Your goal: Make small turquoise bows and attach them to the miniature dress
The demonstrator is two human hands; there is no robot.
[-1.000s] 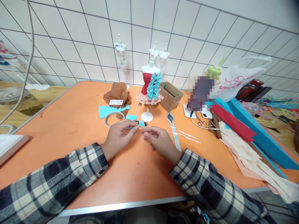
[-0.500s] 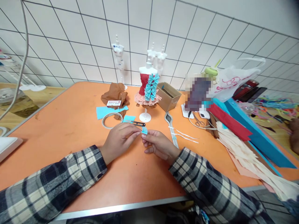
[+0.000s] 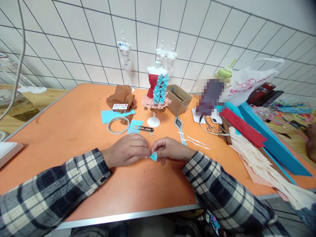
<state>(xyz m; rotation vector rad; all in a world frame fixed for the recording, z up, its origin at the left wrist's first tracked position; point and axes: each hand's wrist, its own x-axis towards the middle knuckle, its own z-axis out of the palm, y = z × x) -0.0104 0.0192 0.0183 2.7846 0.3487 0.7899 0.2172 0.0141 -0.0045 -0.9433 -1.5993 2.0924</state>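
A small pleated fan of light blue crepe paper (image 3: 154, 156) sits between my two hands, over the front of the orange table. My left hand (image 3: 127, 149) pinches its gathered point from the left. From the right, my right hand (image 3: 170, 149) grips its edge between thumb and fingers. Just beyond my hands lie black-handled thread snips (image 3: 144, 128) on a light blue paper square (image 3: 134, 124). Behind them stands a small white dress form (image 3: 157, 70) wearing a red bodice (image 3: 152, 86), a column of blue paper bows (image 3: 161, 90) and a pink ruffled skirt (image 3: 148, 102).
A tape roll (image 3: 108, 125), crumpled brown paper (image 3: 120, 96) and a small box (image 3: 119, 107) lie left of the form. To the right are a cardboard box (image 3: 181, 102), a grey strap-like tool (image 3: 178, 123), white strips (image 3: 197, 144), scissors (image 3: 211, 127) and paper sheets (image 3: 249, 158).
Both hands have come slightly nearer to me with the blue paper piece, which now shows a fan shape. The snips are more fully uncovered, and the camera view has shifted a little.
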